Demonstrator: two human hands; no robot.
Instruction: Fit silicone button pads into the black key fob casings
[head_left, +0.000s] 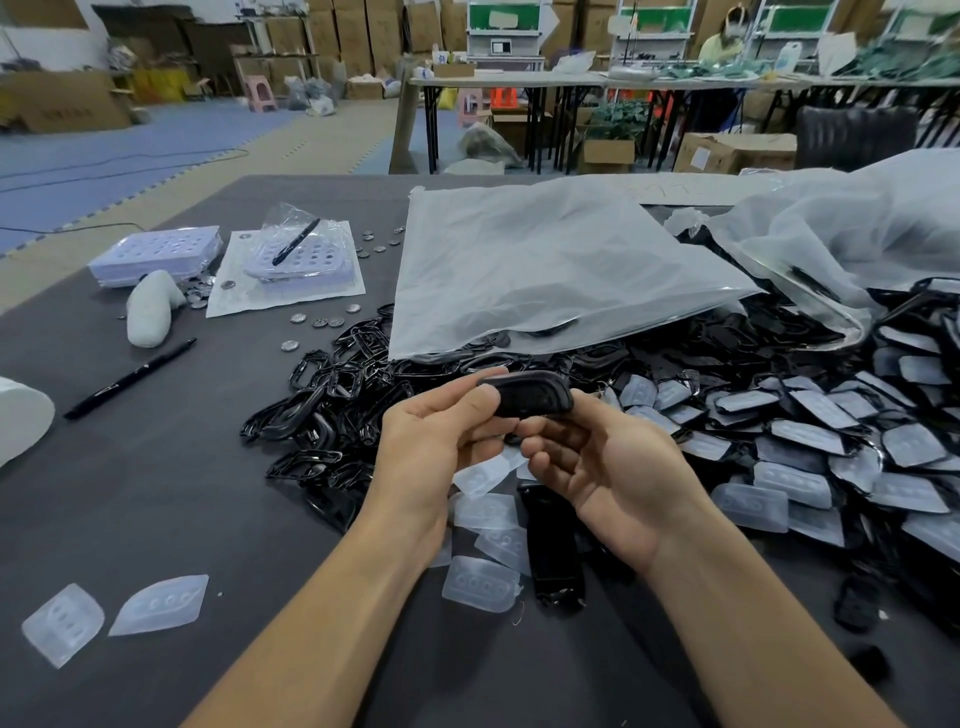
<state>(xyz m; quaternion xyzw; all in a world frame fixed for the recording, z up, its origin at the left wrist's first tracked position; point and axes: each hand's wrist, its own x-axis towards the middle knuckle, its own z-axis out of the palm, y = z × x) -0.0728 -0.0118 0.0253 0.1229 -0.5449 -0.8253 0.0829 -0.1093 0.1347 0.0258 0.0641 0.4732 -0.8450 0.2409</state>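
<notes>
Holding a black key fob casing (525, 397) above the grey table (156, 509), a worker grips it from both ends in the head view. The left hand (441, 441) pinches its left end between thumb and curled fingers, while the right hand (608, 467) cups the right end, fingers curled beneath. Whether a pad already sits inside cannot be told. Loose silicone button pads (480, 582) lie directly below the hands, with 2 more pads (158, 605) near the table's front left corner. Empty black frames (322, 384) heap to the left. Casings with pale pads showing (831, 441) spread to the right, beside a clear plastic bag (545, 270). The casing looks light, stiff and glossy, likely slippery, so its edges are the place to grip. The pads look soft and floppy, best taken by the rim and pressed in evenly.
</notes>
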